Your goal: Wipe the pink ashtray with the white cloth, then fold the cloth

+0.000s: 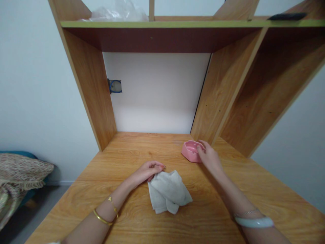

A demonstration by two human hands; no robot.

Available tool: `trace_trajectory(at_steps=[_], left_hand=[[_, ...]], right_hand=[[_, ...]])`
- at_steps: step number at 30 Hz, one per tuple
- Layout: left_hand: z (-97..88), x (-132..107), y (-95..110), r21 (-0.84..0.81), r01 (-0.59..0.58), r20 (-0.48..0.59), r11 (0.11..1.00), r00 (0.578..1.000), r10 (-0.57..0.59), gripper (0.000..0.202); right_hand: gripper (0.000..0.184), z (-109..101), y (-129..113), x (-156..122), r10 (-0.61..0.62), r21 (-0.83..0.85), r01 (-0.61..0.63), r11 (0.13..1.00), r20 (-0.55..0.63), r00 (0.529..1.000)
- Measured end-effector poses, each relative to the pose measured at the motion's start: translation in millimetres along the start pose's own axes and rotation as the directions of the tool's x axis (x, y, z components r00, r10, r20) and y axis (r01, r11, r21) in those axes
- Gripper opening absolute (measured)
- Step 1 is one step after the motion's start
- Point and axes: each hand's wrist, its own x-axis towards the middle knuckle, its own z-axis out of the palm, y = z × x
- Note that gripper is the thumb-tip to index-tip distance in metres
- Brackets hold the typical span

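On the wooden desktop, my right hand [208, 155] pinches the right rim of a pink ashtray [190, 155], thumb inside and fingers outside. The ashtray has angled sides and notches along its rim, and it stands near the foot of the upright panel. My left hand [150, 170] is closed on the upper left corner of a crumpled grey cloth [169, 193]. The rest of that cloth lies in loose folds on the desk, in front of the ashtray and to its left.
Above the wooden desk [122, 217] runs a shelf [162, 24] bearing a clear plastic bag [119, 12] and a dark flat object [286, 16]. Wooden side panels [88, 84] rise from the desk. An open wall box [116, 86] shows a blue wire. A patterned throw [22, 173] lies at left.
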Motion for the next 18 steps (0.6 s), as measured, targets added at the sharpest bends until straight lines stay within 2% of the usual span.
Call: trace_trajectory(at_steps=[5,7,10,13,15,18], left_hand=[[-4.2,-5.7,3.4,0.116,-0.061,0.097,0.991,0.994,0.05,0.029],[-4.7,-7.6,4.4,0.18,-0.072,0.122,0.981,0.991,0.051,0.025],[-5.5,-8.8,7.1,0.2,-0.05,0.124,0.979,0.992,0.025,0.023],[-6.6,-8.4,11.4,0.099,0.002,0.082,0.995,0.997,-0.01,0.025],[-7.1,-7.7,13.9,-0.023,0.019,0.045,1.0,0.999,-0.018,0.027],[-7.2,-7.1,16.0,-0.222,0.016,0.044,0.975,0.999,-0.006,0.028]], right_hand=[[0.029,0.3,-27.3,-12.4,-0.216,0.187,0.204,0.961,0.05,0.975],[0.024,0.2,-36.5,-18.7,-0.244,0.21,0.224,0.952,0.077,0.967],[0.022,-1.8,-48.1,-28.8,-0.28,0.266,0.228,0.937,0.178,0.943],[0.027,-5.6,-58.9,-38.1,-0.375,0.391,0.255,0.884,0.267,0.888],[0.029,-7.9,-65.4,-43.3,-0.423,0.46,0.257,0.85,0.307,0.853],[0.029,-8.9,-71.0,-48.8,-0.456,0.516,0.217,0.829,0.397,0.797]])
